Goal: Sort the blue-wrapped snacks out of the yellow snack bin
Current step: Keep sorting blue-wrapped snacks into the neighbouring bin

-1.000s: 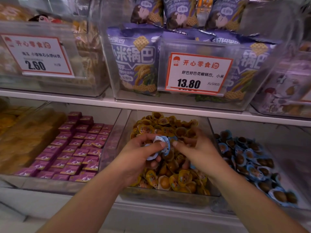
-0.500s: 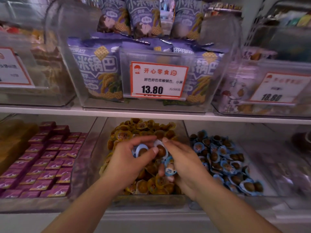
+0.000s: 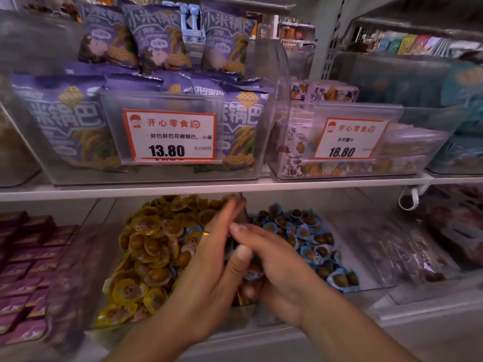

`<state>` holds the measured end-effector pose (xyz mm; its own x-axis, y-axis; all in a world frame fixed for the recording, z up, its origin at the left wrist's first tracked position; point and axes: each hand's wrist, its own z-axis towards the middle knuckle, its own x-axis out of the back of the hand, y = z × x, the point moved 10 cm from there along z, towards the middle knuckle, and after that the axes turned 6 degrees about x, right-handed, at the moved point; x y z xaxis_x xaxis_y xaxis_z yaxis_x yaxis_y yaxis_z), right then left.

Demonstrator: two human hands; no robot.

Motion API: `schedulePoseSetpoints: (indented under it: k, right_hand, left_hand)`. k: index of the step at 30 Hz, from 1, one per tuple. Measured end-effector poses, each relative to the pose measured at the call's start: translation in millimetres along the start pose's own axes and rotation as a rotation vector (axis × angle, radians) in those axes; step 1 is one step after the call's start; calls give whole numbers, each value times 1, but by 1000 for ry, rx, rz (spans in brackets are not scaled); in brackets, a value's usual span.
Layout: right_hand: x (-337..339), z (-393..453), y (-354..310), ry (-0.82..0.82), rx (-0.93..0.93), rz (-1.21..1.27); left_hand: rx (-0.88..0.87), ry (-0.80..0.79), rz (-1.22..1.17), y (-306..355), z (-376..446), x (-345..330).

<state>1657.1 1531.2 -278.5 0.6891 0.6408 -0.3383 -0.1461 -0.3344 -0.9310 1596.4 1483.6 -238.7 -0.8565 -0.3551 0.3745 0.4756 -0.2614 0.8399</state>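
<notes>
Shop shelves fill our view, two tiers of clear plastic bins on white boards. Far left on the lower tier we see rows of purple boxes (image 3: 23, 280). Next to them sits the yellow snack bin (image 3: 104, 257), heaped with yellow-wrapped snacks (image 3: 146, 257); a few blue-edged wrappers show among them near its right side. Above it, a bin of purple bags (image 3: 65, 118) carries a price tag (image 3: 170, 137) reading 13.80. Our left hand (image 3: 209, 278) is raised over the right part of the yellow bin, fingers straight and together, a ring (image 3: 206, 233) on one finger, thumb laid against our right hand (image 3: 277, 267). That hand's fingers are curled, and a blue-wrapped snack (image 3: 253, 273) peeks out beneath them, though motion blur keeps us from telling how firmly it is held. Just right lies the neighbouring bin (image 3: 366, 257) with a pile of blue-wrapped snacks (image 3: 305, 236). Above that hangs a second price tag (image 3: 350, 138) reading 18.80.
</notes>
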Motion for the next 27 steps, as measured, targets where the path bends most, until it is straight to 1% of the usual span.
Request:
schedulePoseSetpoints:
  k: [1, 3, 6, 7, 9, 11, 12, 13, 14, 16, 17, 18, 19, 21, 23, 25, 27]
  right_hand:
    - [5, -1, -1, 14, 5, 10]
    - [10, -2, -4, -9, 15, 18]
    - [20, 2, -11, -24, 46, -10]
    - [28, 5, -14, 13, 59, -7]
    - [56, 14, -23, 172, 106, -11]
    - [95, 21, -34, 382, 178, -96]
    - [109, 26, -38, 454, 195, -148]
    - [118, 33, -37, 477, 182, -180]
    - [120, 42, -31, 449, 141, -177]
    - [115, 59, -18, 340, 39, -129]
    - [113, 65, -18, 324, 32, -146]
    - [115, 70, -23, 344, 60, -196]
    - [118, 72, -31, 390, 124, -263]
    - [115, 68, -50, 462, 283, -375]
    - [97, 58, -64, 459, 443, -523]
    - [62, 48, -68, 372, 584, -753]
    - [22, 41, -62, 228, 700, -913]
  left_hand:
    - [-23, -40, 13, 3, -1, -9]
    - [-42, -69, 4, 5, -3, -18]
    - [-5, -27, -149, 1, 1, -16]
    - [15, 16, -210, -2, 3, -12]
    - [32, 139, -227, -11, 6, 7]
    - [76, 243, -119, -25, 9, 31]
    - [120, 276, -63, -35, 10, 43]
    - [155, 303, -17, -44, 9, 55]
    - [180, 329, 16, -53, 6, 66]
    - [215, 377, 39, -65, 0, 86]
    - [223, 394, 54, -68, -4, 95]
    - [219, 406, 108, -68, -7, 104]
    - [191, 412, 215, -65, -10, 113]
    - [86, 389, 506, -50, -13, 125]
    - [-6, 334, 728, -42, -16, 130]
    - [-5, 283, 868, -46, -21, 137]
    - [48, 241, 943, -54, -26, 143]
